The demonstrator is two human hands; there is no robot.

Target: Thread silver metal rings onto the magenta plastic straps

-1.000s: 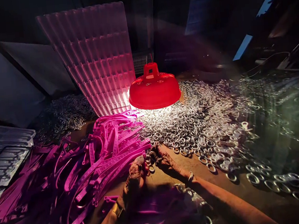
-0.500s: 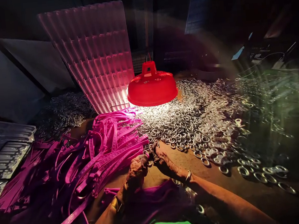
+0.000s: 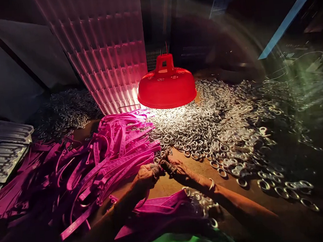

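Holding left hand [image 3: 148, 174] and right hand [image 3: 177, 167] curled, close together over counter [image 3: 162, 187], with forearms [image 3: 237, 201] angled inward; cannot tell grip width or contents. Bordering magenta straps [image 3: 116, 155] at left, metal rings [image 3: 197, 132] ahead and right.

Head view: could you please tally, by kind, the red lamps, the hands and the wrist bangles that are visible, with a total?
Red lamp: 1
Hands, left hand and right hand: 2
Pale bangle: 1
Total: 4
The metal rings and pink straps are too heaped to count, so left out.
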